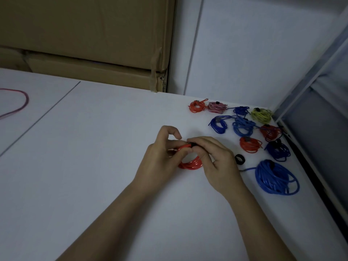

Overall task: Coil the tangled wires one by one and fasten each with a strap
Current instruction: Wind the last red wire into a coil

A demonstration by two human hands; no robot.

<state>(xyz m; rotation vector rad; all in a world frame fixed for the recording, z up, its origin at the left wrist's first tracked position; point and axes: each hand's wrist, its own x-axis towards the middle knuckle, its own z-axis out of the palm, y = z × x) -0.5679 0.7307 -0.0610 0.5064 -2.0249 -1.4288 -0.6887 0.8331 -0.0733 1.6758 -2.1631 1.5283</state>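
Putting a strap on the red coil

Both hands, left hand (160,157) and right hand (216,157), pinch the red coil (190,164) just left of the big blue coil (275,178), fingers curled at its black strap (192,144). The wire looks light, bendy and springy; hold it by the strap.

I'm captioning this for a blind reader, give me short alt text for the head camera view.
Two hands hold a red wire coil over a white table: the left hand grips the coil while the right hand pinches a black strap at its top. To the right lie finished coils in red, pink, blue and yellow, plus a black strap roll.
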